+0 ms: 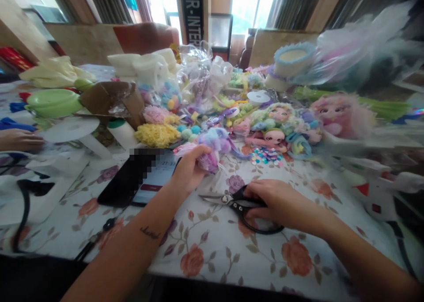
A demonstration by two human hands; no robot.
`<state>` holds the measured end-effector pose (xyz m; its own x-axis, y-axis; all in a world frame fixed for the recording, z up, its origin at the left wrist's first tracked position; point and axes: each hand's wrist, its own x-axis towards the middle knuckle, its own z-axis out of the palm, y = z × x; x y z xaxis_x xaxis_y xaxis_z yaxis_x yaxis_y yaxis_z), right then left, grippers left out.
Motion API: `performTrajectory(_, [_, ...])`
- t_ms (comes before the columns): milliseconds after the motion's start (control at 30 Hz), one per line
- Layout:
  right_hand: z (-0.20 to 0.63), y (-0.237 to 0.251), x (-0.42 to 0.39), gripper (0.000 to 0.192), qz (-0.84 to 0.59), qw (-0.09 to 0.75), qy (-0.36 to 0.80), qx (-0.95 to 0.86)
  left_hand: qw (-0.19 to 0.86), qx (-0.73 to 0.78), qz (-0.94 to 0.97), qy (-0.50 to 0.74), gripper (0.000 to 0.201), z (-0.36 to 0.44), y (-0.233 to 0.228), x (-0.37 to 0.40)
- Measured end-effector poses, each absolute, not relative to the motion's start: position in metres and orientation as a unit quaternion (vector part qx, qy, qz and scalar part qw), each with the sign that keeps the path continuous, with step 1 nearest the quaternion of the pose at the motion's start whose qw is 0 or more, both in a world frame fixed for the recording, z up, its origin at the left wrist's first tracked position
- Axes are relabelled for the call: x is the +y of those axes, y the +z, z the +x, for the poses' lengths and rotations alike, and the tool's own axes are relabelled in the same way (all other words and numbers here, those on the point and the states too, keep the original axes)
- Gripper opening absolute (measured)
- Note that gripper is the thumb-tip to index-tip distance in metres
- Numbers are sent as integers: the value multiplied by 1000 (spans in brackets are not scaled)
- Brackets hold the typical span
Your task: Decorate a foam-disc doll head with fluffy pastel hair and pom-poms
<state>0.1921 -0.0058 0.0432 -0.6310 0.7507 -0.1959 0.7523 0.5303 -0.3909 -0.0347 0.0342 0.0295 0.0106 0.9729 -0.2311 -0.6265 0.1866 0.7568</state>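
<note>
Thumb and fingers of my left hand (190, 171) are closed on a fluffy purple, pink and blue bundle (212, 149) with thin pale strands hanging from it. My right hand (274, 202) grips a pair of black-handled scissors (240, 204) low over the flowered tablecloth. The blades point left toward my left wrist and look closed or nearly so. Just beyond my hands lies a small heap of shiny sequins (267, 156). Doll heads (274, 136) with pastel yarn hair sit behind it. Part of the purple bundle is hidden behind my left fingers.
A phone (155, 173) and a dark flat object (122, 178) lie left of my left arm. Yellow yarn (158, 135), a thread cone (122, 134) and a white spool (71, 129) stand behind. A hot glue gun (380, 182) is at right. Another person's hand (21, 139) shows far left.
</note>
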Motion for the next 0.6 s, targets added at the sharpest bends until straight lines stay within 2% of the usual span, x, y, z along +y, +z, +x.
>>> performTrajectory(100, [207,45,0,12,450,9,-282,847,676,375,230,591,9,-34,30,34])
performTrajectory(167, [221,43,0,16,466,-3,-376,801,673,376,239,590,9,-34,28,35])
performTrajectory(300, [234,36,-9,50,438,-98,-563,694,616,404,343,583,6,-40,22,34])
performTrajectory(367, [231,33,-15,64,411,-152,-580,686,570,424,409,573,7,-47,18,31])
performTrajectory(433, [225,31,-21,69,384,-175,-586,692,524,437,453,574,23,-52,14,27])
performTrajectory(533, [216,25,-28,71,356,-180,-602,691,412,453,542,575,37,-57,11,21])
performTrajectory(600, [212,21,-31,69,349,-187,-607,689,384,448,571,570,40,-56,10,19])
